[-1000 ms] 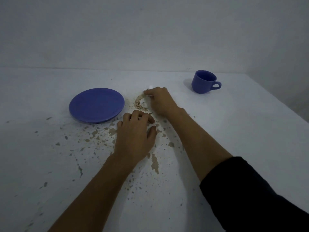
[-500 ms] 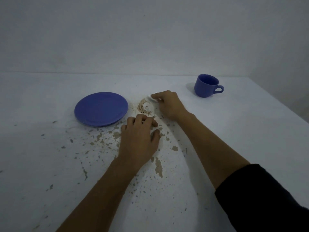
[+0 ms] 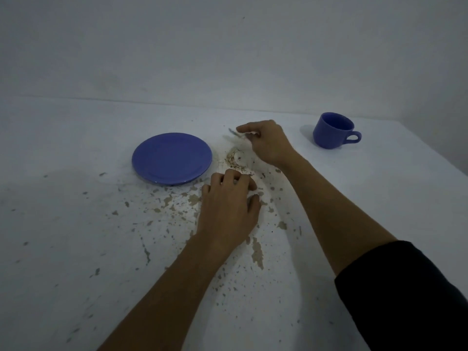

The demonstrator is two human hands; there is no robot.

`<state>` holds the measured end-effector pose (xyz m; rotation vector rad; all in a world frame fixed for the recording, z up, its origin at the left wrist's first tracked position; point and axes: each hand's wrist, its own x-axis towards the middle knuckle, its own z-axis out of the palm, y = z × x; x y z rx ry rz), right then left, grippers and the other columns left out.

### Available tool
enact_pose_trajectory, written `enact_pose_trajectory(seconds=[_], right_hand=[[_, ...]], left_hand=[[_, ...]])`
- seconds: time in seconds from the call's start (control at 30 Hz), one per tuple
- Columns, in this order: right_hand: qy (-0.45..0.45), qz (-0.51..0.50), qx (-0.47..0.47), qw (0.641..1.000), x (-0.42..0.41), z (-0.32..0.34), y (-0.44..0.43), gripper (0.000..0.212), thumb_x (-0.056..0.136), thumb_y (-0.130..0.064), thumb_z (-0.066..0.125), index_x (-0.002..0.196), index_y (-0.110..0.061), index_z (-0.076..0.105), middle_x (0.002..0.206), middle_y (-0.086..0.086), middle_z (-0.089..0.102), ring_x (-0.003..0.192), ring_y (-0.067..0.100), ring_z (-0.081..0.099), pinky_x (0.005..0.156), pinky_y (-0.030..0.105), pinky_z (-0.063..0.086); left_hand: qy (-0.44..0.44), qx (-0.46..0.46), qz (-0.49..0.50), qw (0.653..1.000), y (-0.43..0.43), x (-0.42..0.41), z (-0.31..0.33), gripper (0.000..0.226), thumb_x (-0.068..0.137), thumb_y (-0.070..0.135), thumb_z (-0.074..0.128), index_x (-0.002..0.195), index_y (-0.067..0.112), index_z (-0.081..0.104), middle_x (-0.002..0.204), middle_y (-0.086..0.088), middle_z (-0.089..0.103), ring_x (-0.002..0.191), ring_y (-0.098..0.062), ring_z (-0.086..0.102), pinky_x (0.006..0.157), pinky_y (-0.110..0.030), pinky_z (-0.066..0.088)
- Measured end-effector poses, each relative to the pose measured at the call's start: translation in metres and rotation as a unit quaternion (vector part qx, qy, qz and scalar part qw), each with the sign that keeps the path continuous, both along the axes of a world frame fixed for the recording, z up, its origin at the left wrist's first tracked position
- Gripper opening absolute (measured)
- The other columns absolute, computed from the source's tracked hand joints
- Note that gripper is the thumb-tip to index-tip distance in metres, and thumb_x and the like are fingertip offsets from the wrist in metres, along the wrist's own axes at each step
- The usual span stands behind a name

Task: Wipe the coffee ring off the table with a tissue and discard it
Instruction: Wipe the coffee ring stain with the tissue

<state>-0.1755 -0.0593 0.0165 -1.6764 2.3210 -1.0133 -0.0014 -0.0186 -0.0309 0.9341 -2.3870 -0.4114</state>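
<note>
1. White painted counter (image 3: 379, 198), the paint chipped and flecked with brown patches across the middle and near side; plain pale wall behind.
2. Brown coffee ring (image 3: 234, 159) on the counter, a smeared partial arc, just right of the round blue ceramic plate (image 3: 171, 158) and well left of the blue ceramic cup (image 3: 333, 130).
3. Cup stands upright at the far right, handle pointing right. Plate lies flat with nothing on it.
4. Right hand (image 3: 266, 144) sits just beyond and to the right of the ring, palm down, fingers curled in and bunched together. A small bit of white tissue (image 3: 250, 134) shows between thumb and forefinger; most of it is hidden under the hand. Blurred grey streak on the counter just left of the fingertips, too smeared to identify.
5. Left hand (image 3: 229, 206) rests on the counter on the near side of the ring, palm down, fingers bent and loosely together, thumb out to the right. Fingertips lie at the ring's near edge. Holds nothing that can be seen.
6. Dark sleeve (image 3: 405, 300) covers the right upper arm at lower right; both forearms bare.
</note>
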Motion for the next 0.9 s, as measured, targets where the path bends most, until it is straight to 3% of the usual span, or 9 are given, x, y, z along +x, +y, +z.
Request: enact_pose_trajectory(seconds=[0.1, 0.23, 0.43, 0.57, 0.73, 0.83, 0.9], right_hand=[[0.036, 0.01, 0.017, 0.999, 0.007, -0.007, 0.003, 0.033, 0.091, 0.0, 0.052, 0.12, -0.007, 0.064, 0.128, 0.013, 0.063, 0.119, 0.023, 0.058, 0.106, 0.025, 0.039], [0.041, 0.081, 0.085, 0.992, 0.01, -0.008, 0.012, 0.036, 0.088, 0.002, 0.052, 0.118, -0.011, 0.066, 0.128, 0.01, 0.064, 0.12, 0.021, 0.058, 0.101, 0.022, 0.039], [0.021, -0.045, -0.029, 0.998, -0.013, 0.003, 0.019, 0.033, 0.091, 0.002, 0.049, 0.117, -0.009, 0.066, 0.124, 0.01, 0.066, 0.117, 0.021, 0.06, 0.102, 0.023, 0.04], [0.043, 0.025, 0.039, 0.998, 0.01, -0.017, 0.023, 0.029, 0.091, -0.003, 0.052, 0.116, -0.006, 0.067, 0.12, 0.018, 0.067, 0.111, 0.03, 0.063, 0.103, 0.036, 0.046], [0.036, 0.054, 0.078, 0.995, 0.005, -0.003, 0.033, 0.035, 0.09, 0.0, 0.051, 0.119, -0.011, 0.065, 0.128, 0.009, 0.064, 0.119, 0.02, 0.058, 0.102, 0.022, 0.039], [0.025, -0.054, 0.011, 0.998, -0.019, 0.01, 0.029, 0.038, 0.091, 0.005, 0.048, 0.121, -0.011, 0.063, 0.13, 0.009, 0.062, 0.122, 0.02, 0.056, 0.101, 0.019, 0.036], [0.038, -0.081, 0.02, 0.996, -0.022, 0.005, 0.026, 0.038, 0.091, 0.005, 0.047, 0.123, -0.01, 0.062, 0.131, 0.011, 0.061, 0.122, 0.022, 0.056, 0.1, 0.019, 0.035]], left_hand=[[-0.001, -0.001, -0.002, 1.0, 0.0, 0.0, 0.0, 0.024, 0.088, 0.038, 0.051, 0.107, 0.026, 0.061, 0.117, 0.001, 0.058, 0.107, -0.021, 0.047, 0.086, -0.037, 0.037], [-0.007, 0.006, 0.0, 1.0, 0.0, -0.001, 0.0, 0.025, 0.089, 0.04, 0.05, 0.108, 0.026, 0.06, 0.118, 0.001, 0.058, 0.108, -0.021, 0.047, 0.088, -0.036, 0.038], [-0.008, -0.001, -0.002, 1.0, 0.0, 0.0, 0.0, 0.025, 0.089, 0.039, 0.05, 0.108, 0.027, 0.06, 0.118, 0.002, 0.057, 0.107, -0.02, 0.047, 0.088, -0.036, 0.038], [-0.016, -0.005, -0.002, 1.0, 0.0, 0.0, 0.0, 0.026, 0.089, 0.041, 0.05, 0.109, 0.028, 0.06, 0.119, 0.002, 0.057, 0.107, -0.02, 0.047, 0.087, -0.037, 0.039], [-0.016, -0.009, -0.001, 1.0, 0.0, 0.0, 0.0, 0.025, 0.088, 0.041, 0.05, 0.108, 0.028, 0.06, 0.118, 0.001, 0.058, 0.106, -0.021, 0.048, 0.086, -0.039, 0.041], [-0.024, -0.002, -0.003, 1.0, 0.001, 0.0, 0.001, 0.026, 0.09, 0.041, 0.049, 0.11, 0.028, 0.06, 0.121, 0.002, 0.057, 0.109, -0.021, 0.047, 0.089, -0.039, 0.04], [-0.024, 0.002, -0.004, 1.0, 0.001, 0.0, 0.002, 0.026, 0.09, 0.041, 0.049, 0.11, 0.027, 0.06, 0.122, 0.001, 0.057, 0.11, -0.021, 0.047, 0.09, -0.039, 0.041]])
